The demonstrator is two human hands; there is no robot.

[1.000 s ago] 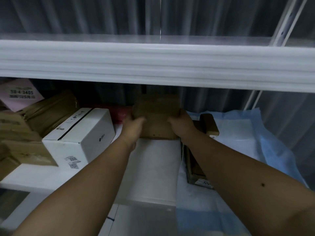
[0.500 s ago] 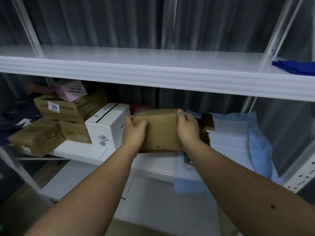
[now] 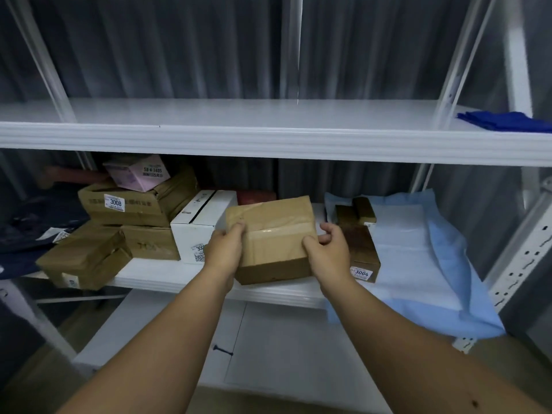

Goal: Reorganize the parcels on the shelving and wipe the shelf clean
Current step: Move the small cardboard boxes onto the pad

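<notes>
At mid-shelf front edge, left hand point(image 3: 226, 247) and right hand point(image 3: 331, 249) grip taped brown cardboard parcel point(image 3: 273, 237) by its short ends, long axis left-right

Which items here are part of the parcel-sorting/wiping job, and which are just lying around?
In play: brown parcel held by left hand and right hand; white box; carton 3008; pink box; parcel 3004; blue cloth; upper shelf.

Lying about: light blue sheet; dark bag.
</notes>
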